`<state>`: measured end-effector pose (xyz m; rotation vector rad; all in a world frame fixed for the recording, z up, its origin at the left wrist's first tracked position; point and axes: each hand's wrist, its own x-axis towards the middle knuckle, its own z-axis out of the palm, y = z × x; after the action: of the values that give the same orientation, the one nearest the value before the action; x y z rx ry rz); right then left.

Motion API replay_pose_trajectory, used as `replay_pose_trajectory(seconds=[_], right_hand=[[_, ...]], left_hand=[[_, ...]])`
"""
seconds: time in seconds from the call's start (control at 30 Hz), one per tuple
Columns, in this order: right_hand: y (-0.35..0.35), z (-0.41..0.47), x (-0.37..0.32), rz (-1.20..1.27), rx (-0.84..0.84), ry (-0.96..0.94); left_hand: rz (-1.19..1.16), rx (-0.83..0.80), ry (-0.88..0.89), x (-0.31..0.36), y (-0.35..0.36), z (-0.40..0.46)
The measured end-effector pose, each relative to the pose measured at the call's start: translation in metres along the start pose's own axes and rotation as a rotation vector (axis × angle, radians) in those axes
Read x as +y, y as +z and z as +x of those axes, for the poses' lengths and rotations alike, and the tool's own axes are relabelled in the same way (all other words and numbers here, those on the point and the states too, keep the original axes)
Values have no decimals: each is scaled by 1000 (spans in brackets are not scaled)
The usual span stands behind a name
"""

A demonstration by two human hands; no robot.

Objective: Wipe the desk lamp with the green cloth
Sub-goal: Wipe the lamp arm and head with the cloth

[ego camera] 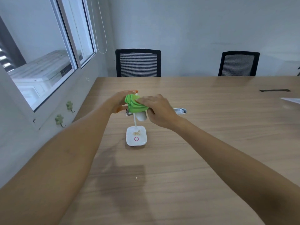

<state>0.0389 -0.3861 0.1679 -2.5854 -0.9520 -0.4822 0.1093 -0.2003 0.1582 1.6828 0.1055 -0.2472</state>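
Observation:
A small white desk lamp stands on the wooden table; its square base (136,136) bears a pink ring and some brownish crumbs. A thin white neck rises to the lamp head (141,116), most of which is covered. A bunched green cloth (135,104) lies over the top of the head. My right hand (158,109) presses the cloth down on the head from the right. My left hand (120,101) holds the left side of the lamp head, fingers curled around it next to the cloth.
The wooden table (203,143) runs right and toward me. A metal cable grommet (180,110) lies behind my right hand, a dark slot (274,90) far right, white paper (291,100) at the right edge. Two black chairs (138,63) stand behind. A window wall is left.

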Motion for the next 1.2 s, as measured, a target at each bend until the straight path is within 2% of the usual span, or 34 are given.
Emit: replay_pose_trajectory(seconds=[0.2,0.33,0.5,0.6,0.67,0.77,0.93,1.1,1.2], right_hand=[[-5,-58,-3,-129,68,-243],[-7,-77,3,-104,205,-325],[-18,-37,12,-7,386,-124],[-14,-5,17,29,365,28],[-8,8,17,47,298,57],[1,8,15,59,201,-3],[8,-28,8,22,137,-127],[-3,-78,2,-119,280,-357],[-13,-80,2,-166,416,-411]], left_hand=[[54,12,-22,2,-2,-3],[83,1,-26,3,-3,-3],[62,-2,-54,7,-3,-5],[72,0,-62,9,0,-8],[94,24,-60,10,2,-9],[73,55,-64,9,2,-7],[103,-7,-37,6,-2,-4],[120,-4,-59,8,-3,-4],[127,-8,-65,9,-3,-2]])
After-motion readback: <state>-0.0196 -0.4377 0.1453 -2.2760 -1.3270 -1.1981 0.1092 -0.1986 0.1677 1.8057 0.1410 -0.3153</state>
